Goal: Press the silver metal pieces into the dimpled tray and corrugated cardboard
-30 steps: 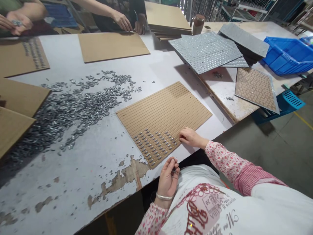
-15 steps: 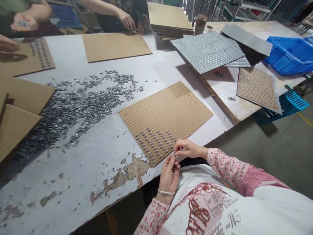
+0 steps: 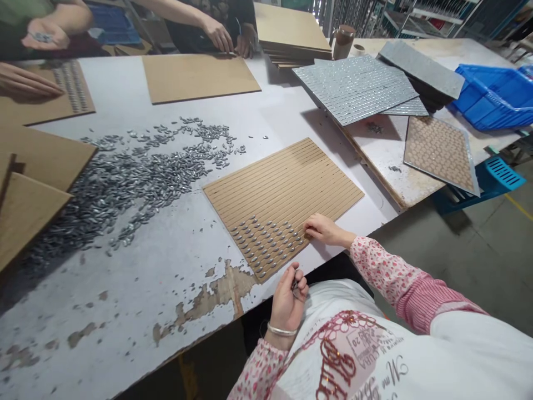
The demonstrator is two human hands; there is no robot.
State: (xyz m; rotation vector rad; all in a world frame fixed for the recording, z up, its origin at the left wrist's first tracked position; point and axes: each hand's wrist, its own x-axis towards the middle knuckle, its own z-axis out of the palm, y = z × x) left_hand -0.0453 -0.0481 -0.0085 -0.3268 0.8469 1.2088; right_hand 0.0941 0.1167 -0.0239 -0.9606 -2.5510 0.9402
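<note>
In front of me a tan grooved board (image 3: 287,189) lies at an angle on the table. Rows of small silver spindle-shaped pieces (image 3: 270,240) sit along the grooves at its near left end. My right hand (image 3: 327,229) touches the board just right of these rows. Its fingertips are pinched together, and whatever they hold is too small to make out. Below the board's near edge, my left hand (image 3: 288,303) is curled, palm up, around several silver pieces (image 3: 296,282); the fingers partly hide them.
A large heap of silver pieces (image 3: 137,172) spreads over the white table (image 3: 137,294). Tan boards (image 3: 45,166) rest at its left. Across the table, co-workers' hands (image 3: 217,34) work at other boards (image 3: 200,78). Metallic ridged sheets (image 3: 358,86) and blue crates (image 3: 495,97) stand at right.
My right hand has moved from my left fingertips up onto the board beside the rows. My left hand has stayed about where it was. At far left, a co-worker's hand has reached further over its board.
</note>
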